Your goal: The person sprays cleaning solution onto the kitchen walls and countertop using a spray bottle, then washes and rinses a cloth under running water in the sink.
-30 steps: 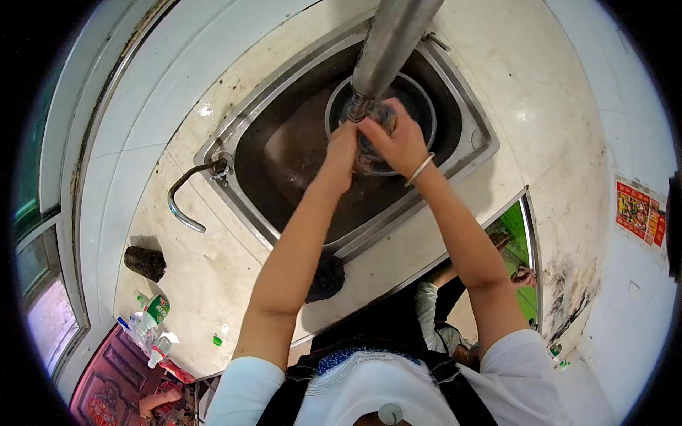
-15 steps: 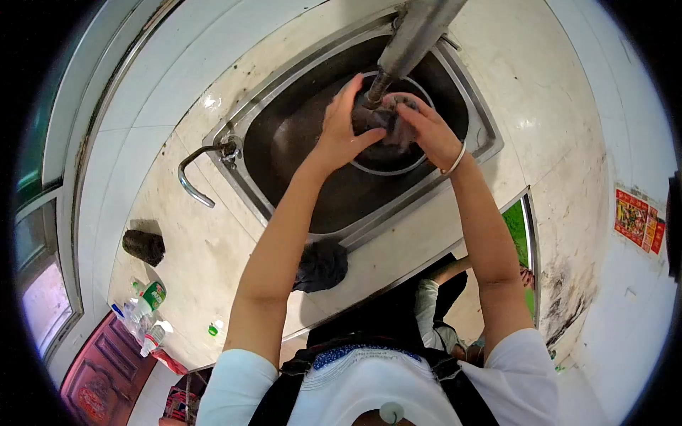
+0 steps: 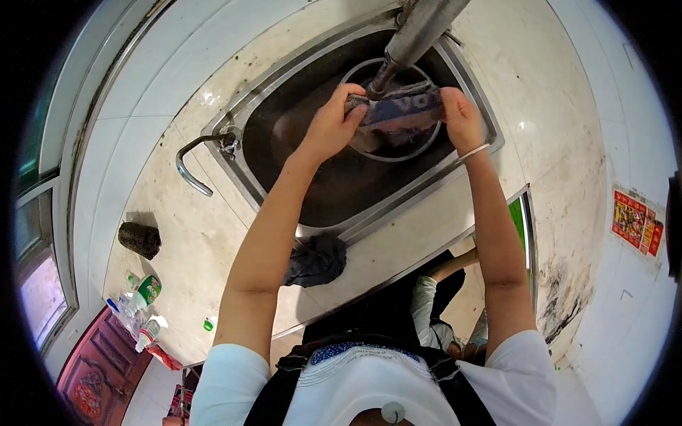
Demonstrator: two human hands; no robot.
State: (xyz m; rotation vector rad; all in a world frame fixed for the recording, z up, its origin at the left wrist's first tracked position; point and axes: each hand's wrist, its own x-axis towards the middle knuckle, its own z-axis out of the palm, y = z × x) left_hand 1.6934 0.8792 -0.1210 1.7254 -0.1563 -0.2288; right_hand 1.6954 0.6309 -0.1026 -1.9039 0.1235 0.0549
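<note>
A wet, dark grey cloth piece with a blue band and pale lettering [image 3: 405, 112] is stretched between my two hands, under the tip of a thick metal spout [image 3: 419, 35]. My left hand [image 3: 334, 124] pinches its left end between thumb and fingers. The other end is gripped by my right hand [image 3: 462, 117], which wears a pale bracelet. Below the cloth, a round basin with a light rim [image 3: 394, 159] stands in the steel sink [image 3: 341, 231]. The spout hides part of the cloth's upper edge.
A curved tap [image 3: 188, 170] rises at the sink's left corner. A crumpled black cloth [image 3: 317, 261] lies by the near rim. On the left counter are a dark scrubber-like lump [image 3: 139, 240] and several bottles [image 3: 145, 292]. Below right, another person's arm [image 3: 455, 265] shows.
The cloth was bunched near my right hand, with my left hand spread open beside it. Now both hands hold its ends and it is pulled out flat.
</note>
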